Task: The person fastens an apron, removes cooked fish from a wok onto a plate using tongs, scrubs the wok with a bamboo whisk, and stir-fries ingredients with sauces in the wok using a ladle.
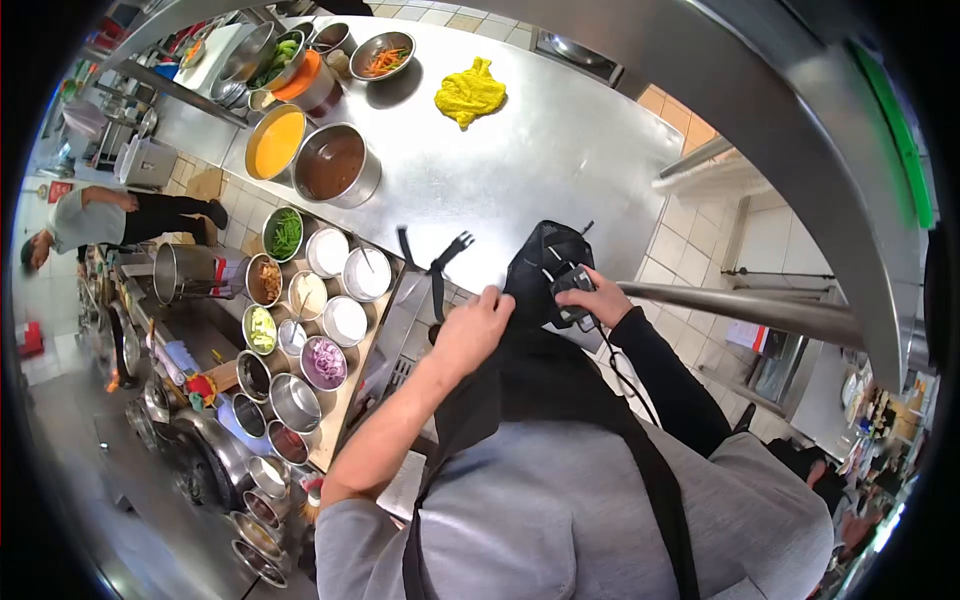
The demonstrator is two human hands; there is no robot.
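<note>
A black pouch (530, 268) lies at the near edge of the steel counter, against my apron. My left hand (475, 328) is closed, its fingertips pinching the pouch's left edge. My right hand (597, 300) is wrapped round a small dark boxy device (572, 296) with pale markings, held at the pouch's right side. From the device a black cable (622, 372) runs down toward my body. A black strap with a buckle (440, 262) is stretched out left of the pouch, its buckle unfastened. The pouch's inside is too dark to make out.
A yellow cloth (470, 92) and a bowl of carrot strips (383, 57) are on the steel counter (560, 150). Pots of orange liquid (275, 143) and brown sauce (333, 163) stand at its left. Several ingredient containers fill the left station. Another person (110, 215) stands far left.
</note>
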